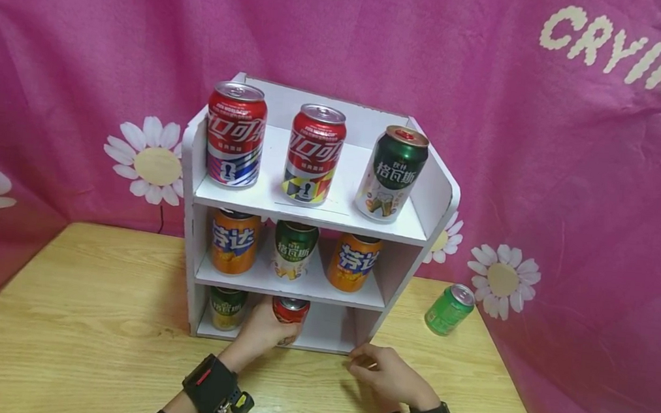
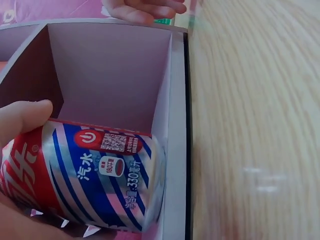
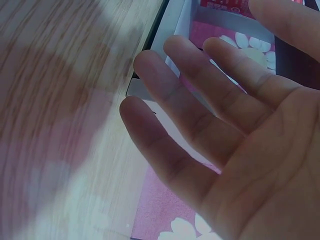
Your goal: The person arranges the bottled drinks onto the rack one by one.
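My left hand (image 1: 265,327) grips a red cola can (image 2: 95,175) upright in the middle of the bottom shelf. Its thumb and fingers wrap the upper part, and the can's base is right at the shelf's front lip in the left wrist view. Left of it on that shelf stands a green can (image 1: 228,309). Beside the lower right front corner of the white shelf rack (image 1: 329,218) is my right hand (image 1: 389,374), its fingers loosely extended and holding nothing; the right wrist view shows its bare palm.
On the top shelf stand two red cola cans (image 1: 314,156) and a green-and-white can (image 1: 392,174). The middle shelf holds two orange cans (image 1: 234,243) around a green one (image 1: 294,250). A bright green can (image 1: 449,310) stands on the wooden table (image 1: 91,317), right of the rack.
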Motion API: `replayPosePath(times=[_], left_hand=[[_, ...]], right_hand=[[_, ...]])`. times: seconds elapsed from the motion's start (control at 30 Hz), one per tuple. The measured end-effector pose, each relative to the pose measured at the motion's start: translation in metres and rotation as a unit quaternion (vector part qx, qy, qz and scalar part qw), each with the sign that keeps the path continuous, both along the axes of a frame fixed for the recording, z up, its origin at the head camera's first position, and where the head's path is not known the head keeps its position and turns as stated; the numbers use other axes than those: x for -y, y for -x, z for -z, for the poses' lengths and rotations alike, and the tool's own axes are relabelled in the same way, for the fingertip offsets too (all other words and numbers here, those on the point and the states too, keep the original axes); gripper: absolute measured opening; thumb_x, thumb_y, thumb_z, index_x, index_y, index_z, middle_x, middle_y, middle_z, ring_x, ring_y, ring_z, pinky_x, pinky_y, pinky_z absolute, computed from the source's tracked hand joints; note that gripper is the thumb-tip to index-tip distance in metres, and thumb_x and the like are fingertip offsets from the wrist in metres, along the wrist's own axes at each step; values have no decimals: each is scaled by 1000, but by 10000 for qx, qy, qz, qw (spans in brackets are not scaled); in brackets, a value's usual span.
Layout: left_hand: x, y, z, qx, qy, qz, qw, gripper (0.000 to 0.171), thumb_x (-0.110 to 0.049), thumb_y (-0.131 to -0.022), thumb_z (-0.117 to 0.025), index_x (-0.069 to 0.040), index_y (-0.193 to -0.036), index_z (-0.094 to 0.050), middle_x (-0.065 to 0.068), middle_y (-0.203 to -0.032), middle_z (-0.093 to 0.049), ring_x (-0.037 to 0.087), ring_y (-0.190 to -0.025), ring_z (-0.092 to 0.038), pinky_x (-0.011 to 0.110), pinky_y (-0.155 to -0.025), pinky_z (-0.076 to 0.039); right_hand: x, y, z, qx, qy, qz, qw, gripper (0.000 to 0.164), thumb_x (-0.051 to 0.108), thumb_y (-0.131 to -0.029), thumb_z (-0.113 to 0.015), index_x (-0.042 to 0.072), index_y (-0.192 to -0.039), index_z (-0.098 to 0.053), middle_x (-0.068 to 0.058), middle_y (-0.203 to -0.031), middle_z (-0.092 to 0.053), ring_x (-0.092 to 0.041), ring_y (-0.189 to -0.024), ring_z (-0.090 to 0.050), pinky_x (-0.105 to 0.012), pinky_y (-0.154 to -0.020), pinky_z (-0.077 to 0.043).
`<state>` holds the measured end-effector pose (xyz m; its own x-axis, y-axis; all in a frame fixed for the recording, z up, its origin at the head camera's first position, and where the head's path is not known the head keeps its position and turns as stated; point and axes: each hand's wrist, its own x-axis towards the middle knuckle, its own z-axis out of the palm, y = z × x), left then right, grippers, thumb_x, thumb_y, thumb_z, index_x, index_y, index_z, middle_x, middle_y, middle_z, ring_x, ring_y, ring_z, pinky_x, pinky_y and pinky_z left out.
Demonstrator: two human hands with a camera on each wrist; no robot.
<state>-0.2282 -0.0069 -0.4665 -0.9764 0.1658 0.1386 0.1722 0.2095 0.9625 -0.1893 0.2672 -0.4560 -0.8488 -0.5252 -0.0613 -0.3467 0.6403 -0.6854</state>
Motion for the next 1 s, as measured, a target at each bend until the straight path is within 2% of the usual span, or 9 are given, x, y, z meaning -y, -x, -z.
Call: replayPosePath(times=[0.17, 0.27, 0.37, 0.5, 0.77, 1.0], left_hand=[[2, 3, 5, 293, -330, 234, 9988, 83, 0, -67, -79, -3, -137, -34, 16, -120, -55, 32, -110, -53, 49, -96, -40], [3, 3, 7, 455, -275, 194, 9984, 87, 0, -66, -79, -4, -139, -32, 15, -122, -53, 33, -112, -51, 50, -97, -39], [3, 3, 8, 382, -133, 29, 9992, 87, -3, -66, -81, -4, -139, -33, 16, -121, -53, 33, -112, -51, 50, -97, -38], [0, 1, 7, 103, 68, -184, 9998, 86, -4, -66, -80, -3, -138, -32, 16, -121, -54, 33, -112, -50, 50, -97, -37], [0, 2, 9, 275, -203, -66, 9994, 89, 4, -65, -77, -3, -140, -29, 17, -123, -51, 35, -116, -47, 52, -100, -34], [0, 3, 11, 141, 114, -226, 9996, 89, -4, -68, -79, -5, -141, -27, 16, -123, -52, 34, -115, -48, 49, -99, -36]], right_hand=[[1, -1, -2, 37, -14, 6, 10000, 27, 24, -95, -59, 2, -108, -63, 3, -96, -66, -15, -91, -62, -29, -79, -51], [1, -1, -2, 49, -15, 13, 10000, 27, 25, -95, -59, 2, -108, -63, 3, -96, -66, -15, -91, -62, -29, -79, -51], [0, -1, -2, 62, 1, 10, 10000, 27, 25, -95, -59, 2, -108, -63, 3, -96, -66, -15, -91, -62, -29, -79, -51], [0, 0, -2, 45, 18, -15, 10000, 27, 25, -95, -59, 2, -108, -63, 2, -97, -66, -16, -92, -62, -29, -79, -51], [-1, 0, 0, 8, 64, -44, 10000, 25, 24, -94, -59, 3, -106, -63, 3, -96, -66, -15, -91, -62, -29, -79, -51], [0, 0, -1, 95, 124, 2, 9999, 24, 23, -95, -59, 4, -107, -63, 3, -97, -65, -15, -91, -62, -30, -79, -51]])
